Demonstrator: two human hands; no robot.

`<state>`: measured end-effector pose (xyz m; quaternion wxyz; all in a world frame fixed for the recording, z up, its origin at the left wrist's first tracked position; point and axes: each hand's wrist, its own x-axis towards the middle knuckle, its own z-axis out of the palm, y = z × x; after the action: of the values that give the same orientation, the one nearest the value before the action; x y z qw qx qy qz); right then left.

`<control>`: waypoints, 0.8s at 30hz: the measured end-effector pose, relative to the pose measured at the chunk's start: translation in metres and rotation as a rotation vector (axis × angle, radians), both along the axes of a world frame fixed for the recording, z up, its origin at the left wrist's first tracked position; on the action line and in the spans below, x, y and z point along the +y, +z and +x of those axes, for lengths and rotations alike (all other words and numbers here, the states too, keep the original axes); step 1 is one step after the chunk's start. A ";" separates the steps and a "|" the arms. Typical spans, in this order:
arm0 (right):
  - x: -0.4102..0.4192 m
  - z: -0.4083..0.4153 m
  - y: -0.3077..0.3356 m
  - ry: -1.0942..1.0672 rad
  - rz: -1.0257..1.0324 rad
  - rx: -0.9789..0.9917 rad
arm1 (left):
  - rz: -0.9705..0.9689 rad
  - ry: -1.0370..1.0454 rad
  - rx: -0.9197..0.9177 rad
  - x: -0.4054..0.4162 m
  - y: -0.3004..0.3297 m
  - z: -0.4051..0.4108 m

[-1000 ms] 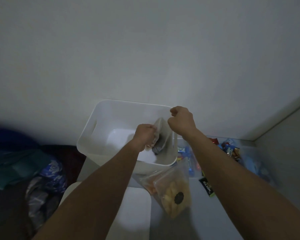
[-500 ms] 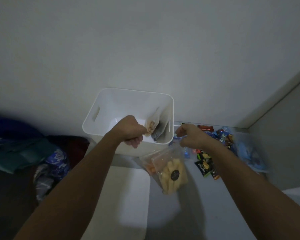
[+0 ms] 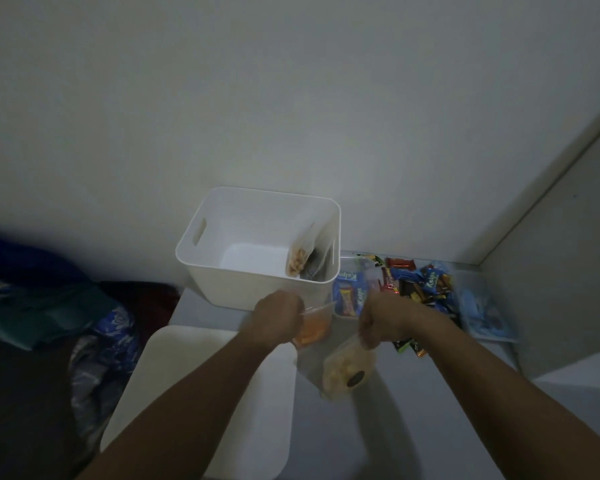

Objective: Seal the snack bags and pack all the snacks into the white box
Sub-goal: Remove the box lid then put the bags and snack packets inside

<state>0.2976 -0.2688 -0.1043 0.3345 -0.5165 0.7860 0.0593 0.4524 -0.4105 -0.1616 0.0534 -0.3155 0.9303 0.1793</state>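
Here the white box (image 3: 257,244) stands open-topped at the far edge of the grey table (image 3: 395,427), against the wall, its long axis running left to right and a handle slot in its left wall. Inside it, two sealed snack bags (image 3: 303,261) lean upright against the right wall, their long edges pointing up toward the rim.

Just near of the box, the left hand (image 3: 278,318) is curled closed round the top edge of a clear bag of orange snacks (image 3: 314,325), which hangs below the fist with its long axis tilted down to the right. The right hand (image 3: 381,318) is likewise closed, pinching the top corner of a clear bag of yellow snacks (image 3: 347,370); that bag droops near and left from the fingers, a dark round label on its lower part. Both hands are a little blurred, so single fingers cannot be told apart.

Right of the box lies a heap of small wrapped sweets (image 3: 406,285), with a blue packet (image 3: 482,317) beyond them at the right. A white lid (image 3: 201,393) lies flat at the near left under the left forearm.
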 end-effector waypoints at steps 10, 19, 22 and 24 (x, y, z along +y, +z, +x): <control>0.005 -0.027 0.116 -0.145 -0.257 0.088 | 0.098 0.100 0.195 -0.012 0.110 0.004; -0.037 -0.020 0.209 -0.309 -0.698 -0.080 | 0.240 0.301 0.516 -0.058 0.204 -0.001; -0.061 -0.015 0.204 -0.344 -0.738 -0.079 | 0.298 0.374 0.536 -0.074 0.200 -0.008; -0.074 -0.010 0.192 -0.372 -0.740 -0.064 | 0.344 0.418 0.540 -0.083 0.191 -0.012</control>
<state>0.2874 -0.3433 0.0873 0.1555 -0.4524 0.8234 -0.3051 0.4405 -0.4934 0.0291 -0.1792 -0.4263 0.7828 0.4164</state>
